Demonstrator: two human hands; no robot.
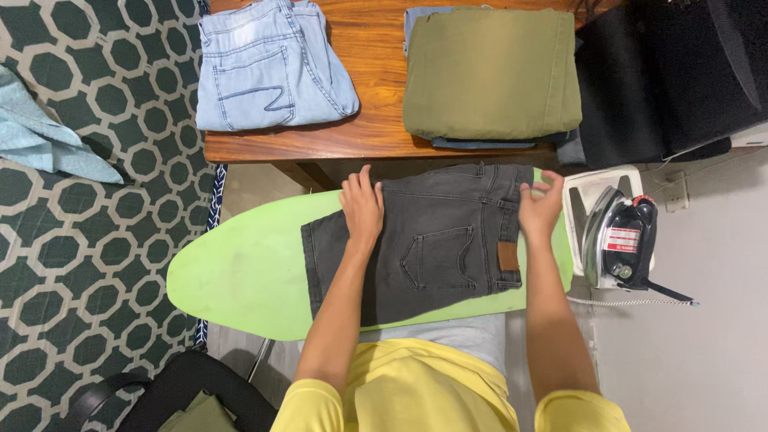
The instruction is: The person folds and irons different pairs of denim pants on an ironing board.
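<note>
Two hands on my folded dark grey jeans [436,244]: left hand [362,206] lay flat, right hand [541,210] gripped the waistband, ironing board [240,272] beneath.

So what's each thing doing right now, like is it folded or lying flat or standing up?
Dark grey jeans: folded, lying flat on the board.
Ironing board: set up, green cover bare at the pointed end.
Iron: parked on its rest, untouched.
Light blue jeans: folded, on the wooden table.
Olive trousers: folded, on top of a stack.
Left hand: open, pressing flat on the jeans.
Right hand: at the waistband, fingers curled.
</note>
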